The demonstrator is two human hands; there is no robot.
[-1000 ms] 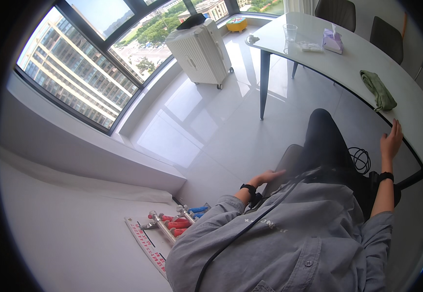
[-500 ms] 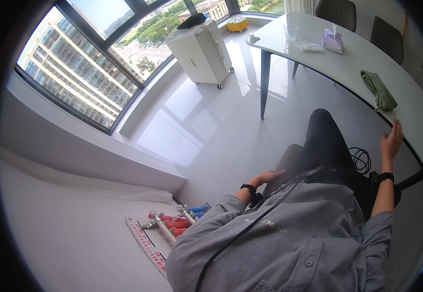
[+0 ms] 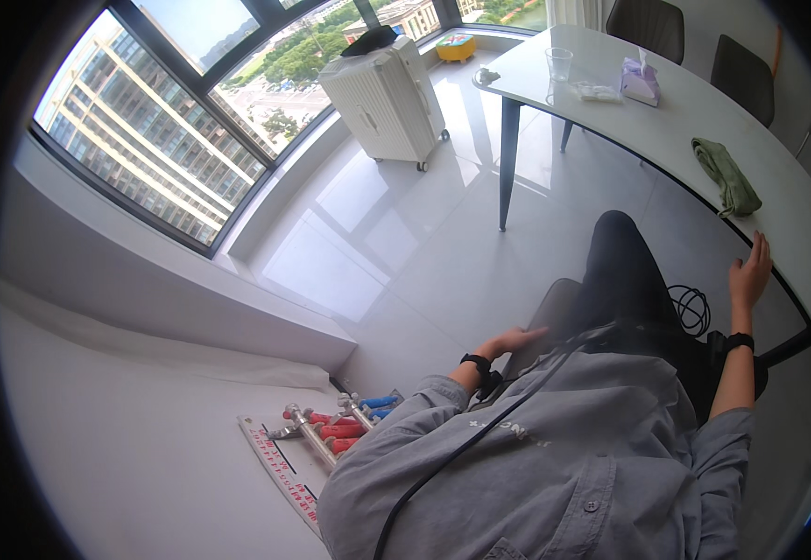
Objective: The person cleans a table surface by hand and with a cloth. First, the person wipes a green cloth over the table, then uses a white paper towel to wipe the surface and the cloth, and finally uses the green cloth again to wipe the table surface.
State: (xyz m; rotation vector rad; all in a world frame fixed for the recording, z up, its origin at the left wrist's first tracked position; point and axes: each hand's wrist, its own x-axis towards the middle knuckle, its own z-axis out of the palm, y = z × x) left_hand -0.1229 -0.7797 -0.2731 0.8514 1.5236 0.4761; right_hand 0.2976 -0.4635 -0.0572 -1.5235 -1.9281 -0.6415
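Note:
My right hand [image 3: 751, 271] rests at the near edge of the white table [image 3: 676, 131], its fingers stretched out and holding nothing. Just beyond its fingertips lies a folded green cloth [image 3: 726, 177]. My left hand [image 3: 520, 338] is beside my left thigh, by the dark chair seat [image 3: 547, 308]; its fingers reach toward the thigh and are partly out of sight, so their pose is unclear. Each wrist wears a black band. Farther along the tabletop are a clear plastic cup [image 3: 558, 63], a crumpled clear plastic packet [image 3: 597, 91] and a purple tissue box [image 3: 640, 82].
A white suitcase [image 3: 379, 103] stands by the window, near a small yellow stool [image 3: 456, 48]. Pipes with red and blue fittings [image 3: 335, 431] are low at my left. A coiled black cable [image 3: 691, 309] hangs under the table. Two dark chairs [image 3: 646, 28] stand behind it.

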